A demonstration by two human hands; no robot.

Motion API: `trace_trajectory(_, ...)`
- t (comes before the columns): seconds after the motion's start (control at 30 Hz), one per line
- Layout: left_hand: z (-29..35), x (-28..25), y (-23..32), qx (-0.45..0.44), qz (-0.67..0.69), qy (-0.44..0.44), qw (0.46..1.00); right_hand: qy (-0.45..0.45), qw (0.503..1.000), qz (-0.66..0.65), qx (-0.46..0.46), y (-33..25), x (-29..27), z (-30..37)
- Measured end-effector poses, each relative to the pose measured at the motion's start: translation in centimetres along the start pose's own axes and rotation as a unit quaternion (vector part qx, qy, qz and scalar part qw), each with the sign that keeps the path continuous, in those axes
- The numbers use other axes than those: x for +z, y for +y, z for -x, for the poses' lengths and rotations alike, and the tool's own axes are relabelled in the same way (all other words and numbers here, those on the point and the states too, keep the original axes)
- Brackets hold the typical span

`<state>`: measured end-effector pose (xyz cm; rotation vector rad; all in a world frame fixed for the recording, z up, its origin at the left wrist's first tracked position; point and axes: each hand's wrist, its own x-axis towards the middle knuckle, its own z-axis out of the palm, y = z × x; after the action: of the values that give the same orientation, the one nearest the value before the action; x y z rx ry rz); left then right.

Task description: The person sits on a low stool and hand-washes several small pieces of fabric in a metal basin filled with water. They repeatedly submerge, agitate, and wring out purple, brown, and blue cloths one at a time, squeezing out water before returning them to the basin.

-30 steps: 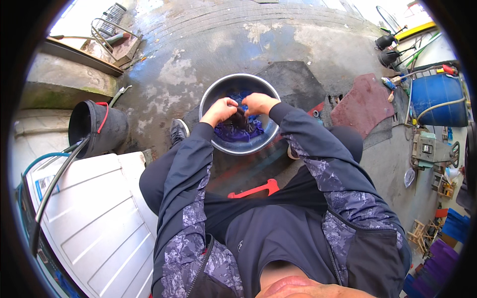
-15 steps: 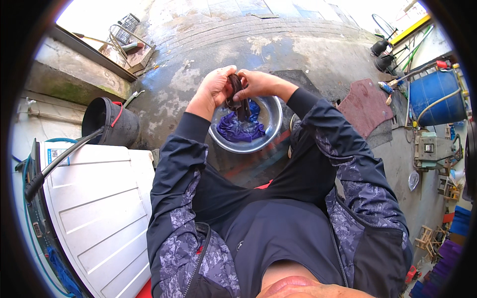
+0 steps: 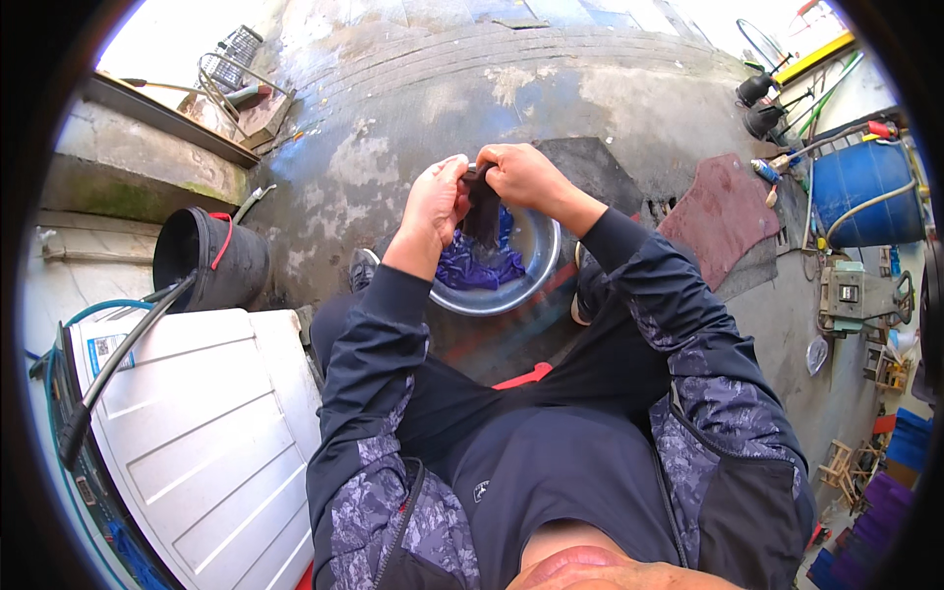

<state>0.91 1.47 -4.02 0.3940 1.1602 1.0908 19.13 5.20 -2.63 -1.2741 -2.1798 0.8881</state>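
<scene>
Between my two hands hangs a dark brown piece of cloth [image 3: 482, 218], its upper edge pinched in closed fingers on both sides. My left hand [image 3: 433, 204] grips the left end, and my right hand [image 3: 526, 177] the right end. Below them stands a round metal basin [image 3: 549, 258] on the floor, in front of my spread knees. Bunched purple-blue fabric [image 3: 474, 271] lies in the basin, partly covered by the hanging cloth and my left hand. What kind of item the brown cloth is cannot be made out.
A black bucket [image 3: 236, 264] with a red handle and a white ribbed panel [image 3: 206, 423] are at my left. To the right are a reddish mat [image 3: 720, 221], a blue barrel [image 3: 865, 192] and a grey-green machine [image 3: 857, 295]. A wire basket [image 3: 236, 54] lies at the far left.
Both hands have turned and the bunched brown cloth now hangs more spread out between them. My right hand has moved a little to the right.
</scene>
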Motion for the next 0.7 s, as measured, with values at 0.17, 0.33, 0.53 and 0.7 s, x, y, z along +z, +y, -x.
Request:
trace_trajectory(0.17,0.1,0.4,-0.6,0.004,-0.07,0.032,0.997,0.031,0.948,-0.304,0.093,-0.6,0.2,-1.4)
trace_trajectory(0.33,-2.1,-0.2,-3.5,-0.154,0.065,0.021,0.986,0.043,0.938,-0.323,0.12,-2.6,1.5,-1.3)
trace_trajectory(0.53,-4.0,-2.1,-3.9,-0.078,0.234,-0.159,0.956,0.093,0.983,-0.129,-0.093,-5.0,3.4,0.7)
trace_trajectory(0.7,-1.3,-0.2,-2.7,-0.045,0.148,-0.006,0.988,0.152,0.986,-0.061,-0.042,-3.7,2.1,-0.9)
